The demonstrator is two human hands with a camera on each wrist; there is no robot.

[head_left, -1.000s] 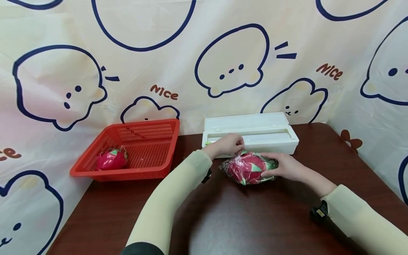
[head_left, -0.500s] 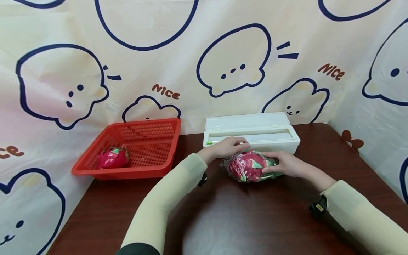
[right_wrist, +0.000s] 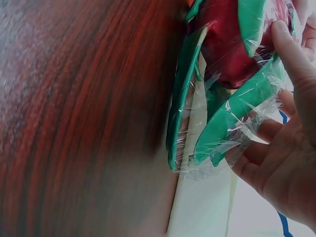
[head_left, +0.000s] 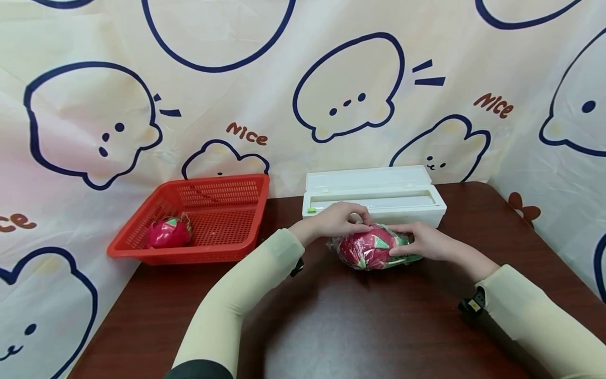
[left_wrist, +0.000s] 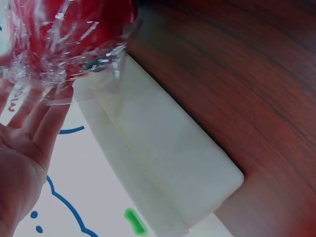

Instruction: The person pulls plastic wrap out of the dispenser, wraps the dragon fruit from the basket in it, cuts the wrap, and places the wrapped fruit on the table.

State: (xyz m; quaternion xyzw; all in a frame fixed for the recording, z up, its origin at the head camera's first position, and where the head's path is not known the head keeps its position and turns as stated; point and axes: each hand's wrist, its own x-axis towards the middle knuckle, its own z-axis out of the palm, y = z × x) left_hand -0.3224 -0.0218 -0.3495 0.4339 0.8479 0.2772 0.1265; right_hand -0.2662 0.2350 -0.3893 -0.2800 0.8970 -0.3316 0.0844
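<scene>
A pink dragon fruit [head_left: 366,248] with green scales, wrapped in clear plastic film, is close over the brown table in front of the white box. My right hand [head_left: 428,243] grips its right end, thumb on the near side and fingers behind; the right wrist view shows this hand [right_wrist: 291,148] around the film and long green leaves [right_wrist: 242,113]. At the fruit's upper left is my left hand [head_left: 333,220], its thumb and fingers apart. In the left wrist view, the fingers [left_wrist: 47,118] stretch out to the crinkled film [left_wrist: 59,69], their tips hidden behind it.
A long white cling film box [head_left: 397,215], lid raised, stands behind the fruit, with a green slider [head_left: 311,210] at its left end. To the left is a red perforated basket [head_left: 222,255] holding another dragon fruit [head_left: 168,232]. A printed cloth [head_left: 236,95] hangs behind the table.
My left hand's curled fingers have opened and now lie at the fruit's upper left. The right hand keeps its grip, and the fruit has shifted slightly to the right.
</scene>
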